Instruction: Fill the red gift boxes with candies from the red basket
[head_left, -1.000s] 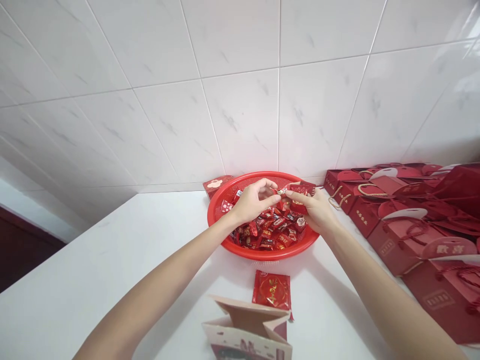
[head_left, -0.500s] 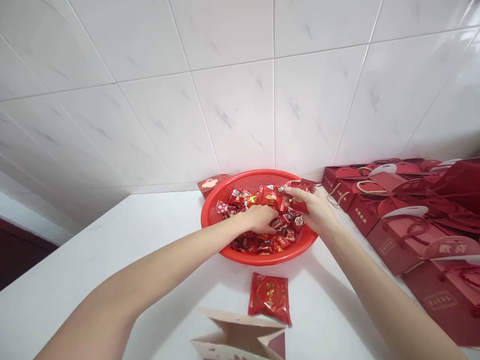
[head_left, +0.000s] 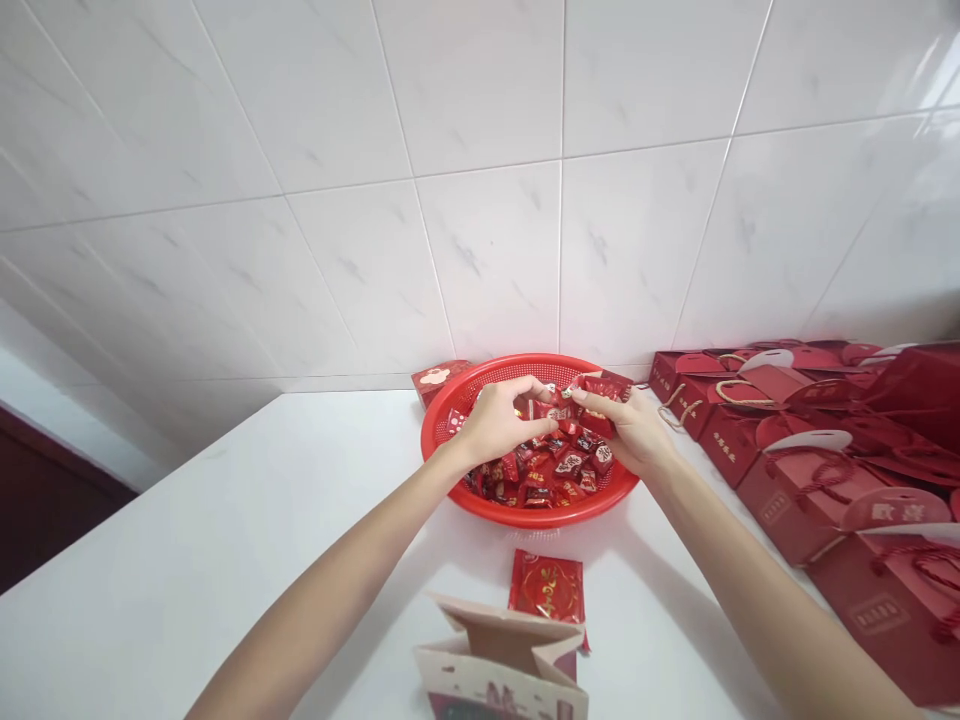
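Over a red plastic basket (head_left: pixel 540 518) full of small wrapped candies (head_left: pixel 536 475), both of my hands are at work. My left hand (head_left: pixel 499 420) curves its thumb and fingers round a red-wrapped candy (head_left: pixel 553 410) above the pile. Close by on the right, my right hand (head_left: pixel 637 430) grips red-wrapped candies (head_left: pixel 596 400) between thumb and fingers; how many is hidden. In front of the basket a flat red packet (head_left: pixel 547 585) with gold writing lies on the white table. Nearest to me stands a paper bag (head_left: pixel 491 680) with its top open.
Along the right side stand several dark red gift boxes (head_left: pixel 787 490) with rope handles. Behind the basket's left rim, a red box with a pale flower mark (head_left: pixel 439 380) rests near the tiled wall (head_left: pixel 487 260). The white table (head_left: pixel 337 480) stretches left.
My left hand has risen out of the candy pile with a candy and turned towards my right hand. My right hand stays at the basket's right side, still holding candies. The view has shifted slightly.
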